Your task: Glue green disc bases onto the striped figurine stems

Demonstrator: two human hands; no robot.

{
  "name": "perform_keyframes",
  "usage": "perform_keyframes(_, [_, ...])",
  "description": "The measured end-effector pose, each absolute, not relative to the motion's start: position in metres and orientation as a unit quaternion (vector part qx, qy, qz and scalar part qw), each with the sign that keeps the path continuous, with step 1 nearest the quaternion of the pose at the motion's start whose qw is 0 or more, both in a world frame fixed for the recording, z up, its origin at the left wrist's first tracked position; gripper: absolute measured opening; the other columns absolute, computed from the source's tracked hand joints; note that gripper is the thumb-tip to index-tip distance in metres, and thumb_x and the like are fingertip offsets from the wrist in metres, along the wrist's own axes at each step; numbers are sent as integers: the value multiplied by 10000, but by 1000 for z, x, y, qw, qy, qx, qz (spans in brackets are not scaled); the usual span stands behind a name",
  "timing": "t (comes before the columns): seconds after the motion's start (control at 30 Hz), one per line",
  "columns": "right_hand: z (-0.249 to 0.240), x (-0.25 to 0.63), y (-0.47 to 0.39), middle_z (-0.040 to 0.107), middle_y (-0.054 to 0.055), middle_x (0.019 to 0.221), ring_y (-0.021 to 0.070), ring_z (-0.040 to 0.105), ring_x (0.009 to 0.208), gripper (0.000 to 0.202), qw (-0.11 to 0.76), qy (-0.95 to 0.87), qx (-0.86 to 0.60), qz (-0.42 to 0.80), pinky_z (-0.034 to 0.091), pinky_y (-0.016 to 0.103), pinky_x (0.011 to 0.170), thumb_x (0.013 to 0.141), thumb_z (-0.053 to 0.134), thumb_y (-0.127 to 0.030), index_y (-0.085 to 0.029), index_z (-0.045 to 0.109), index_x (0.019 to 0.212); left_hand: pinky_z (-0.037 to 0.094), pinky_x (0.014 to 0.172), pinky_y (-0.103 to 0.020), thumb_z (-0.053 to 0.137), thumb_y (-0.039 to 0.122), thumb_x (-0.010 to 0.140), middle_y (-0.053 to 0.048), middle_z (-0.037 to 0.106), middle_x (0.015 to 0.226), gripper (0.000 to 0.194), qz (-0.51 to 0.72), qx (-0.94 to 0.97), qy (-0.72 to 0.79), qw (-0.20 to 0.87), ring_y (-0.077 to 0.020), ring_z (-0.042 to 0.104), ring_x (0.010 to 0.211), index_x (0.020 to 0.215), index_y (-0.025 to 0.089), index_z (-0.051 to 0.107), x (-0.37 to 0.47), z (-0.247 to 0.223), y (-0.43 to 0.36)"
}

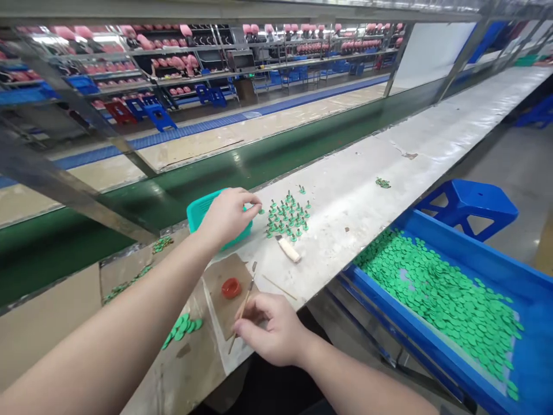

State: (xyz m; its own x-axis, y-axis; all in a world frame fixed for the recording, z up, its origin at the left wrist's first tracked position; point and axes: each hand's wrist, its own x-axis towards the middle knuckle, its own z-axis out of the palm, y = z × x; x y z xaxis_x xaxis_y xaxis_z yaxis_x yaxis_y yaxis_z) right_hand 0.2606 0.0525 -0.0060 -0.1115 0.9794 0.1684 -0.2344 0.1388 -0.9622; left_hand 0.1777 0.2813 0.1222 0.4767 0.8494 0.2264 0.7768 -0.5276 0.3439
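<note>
Right hand (pixel 274 331) is gripping a slim wooden-handled tool (pixel 247 295); left hand (pixel 228 213) is hovering, fingertips nearly together, by a small round green piece (pixel 261 211), hold unclear.

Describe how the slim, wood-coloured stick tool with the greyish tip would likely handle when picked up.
The stick tool is probably stiff: its shaft looks straight on both sides of the bare right hand's grip. It should be light, being so thin and held in the fingers. It might roll when laid down, given its narrow shaft, though I can't tell whether that is round.
</note>
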Motion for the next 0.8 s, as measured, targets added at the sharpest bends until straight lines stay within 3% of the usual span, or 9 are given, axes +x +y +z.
perform_keyframes(0.1, [-7,260,54,855,31,930,201,819,855,161,560,-514,-363,538,681,300,826,949,838,-391,-253,763,919,601,1285,-616,802,513,1120,-119,784,1459,343,151,848,506,47,-325,722,1418,1288,214,801,205,119,311])
perform_keyframes(0.37, [-8,258,59,867,25,909,211,828,852,186,570,-530,-356,518,689,308,872,940,831,-390,-267,721,854,635,1259,-614,802,509,1123,-137,737,1570,414,107,846,522,22,-334,719,1437,1425,229,767,249,103,343])
perform_keyframes(0.63, [-8,258,58,861,30,894,214,823,827,220,569,-531,-368,508,687,313,842,935,841,-450,-266,736,873,666,1228,-591,827,474,1115,-132,760,1537,382,121,843,519,67,-321,745,1401,1399,225,780,244,117,338])
perform_keyframes(0.8, [-5,263,57,865,49,904,211,826,816,171,558,-534,-383,506,678,301,786,968,797,-410,-242,784,941,695,1142,-519,829,483,1115,-84,833,1291,293,229,822,509,114,-271,798,1210,1189,200,817,177,162,295])
